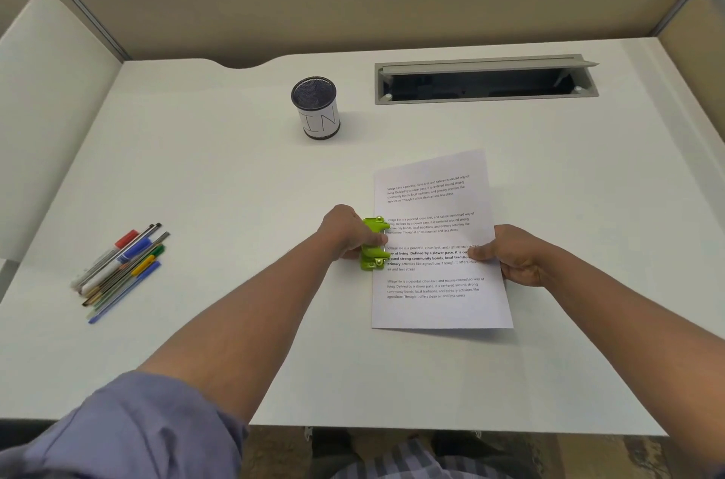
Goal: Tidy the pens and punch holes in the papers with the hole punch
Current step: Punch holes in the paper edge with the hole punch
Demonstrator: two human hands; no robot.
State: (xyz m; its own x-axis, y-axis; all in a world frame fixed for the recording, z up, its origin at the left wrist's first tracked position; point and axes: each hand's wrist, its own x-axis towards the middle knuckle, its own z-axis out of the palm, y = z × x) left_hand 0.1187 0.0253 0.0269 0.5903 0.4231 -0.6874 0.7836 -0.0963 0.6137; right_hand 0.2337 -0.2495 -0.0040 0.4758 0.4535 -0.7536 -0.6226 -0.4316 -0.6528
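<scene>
Left hand [347, 233] gripping hole punch [373, 243], papers [435, 235]

Desk [235, 172]: white top, notched at the far edge. Items carried:
- Mesh cup [317, 107], upright, marked "IN", set at far centre.
- Cable hatch [486, 80], grey, lid raised, let into the far right of the top.
- Pens [119, 270], a mixed bundle laid at the left, tips angled toward the near left.
- Paper [435, 203], printed sheet, right of centre.
- Punch [372, 245], green, seated against the paper's left edge.
</scene>
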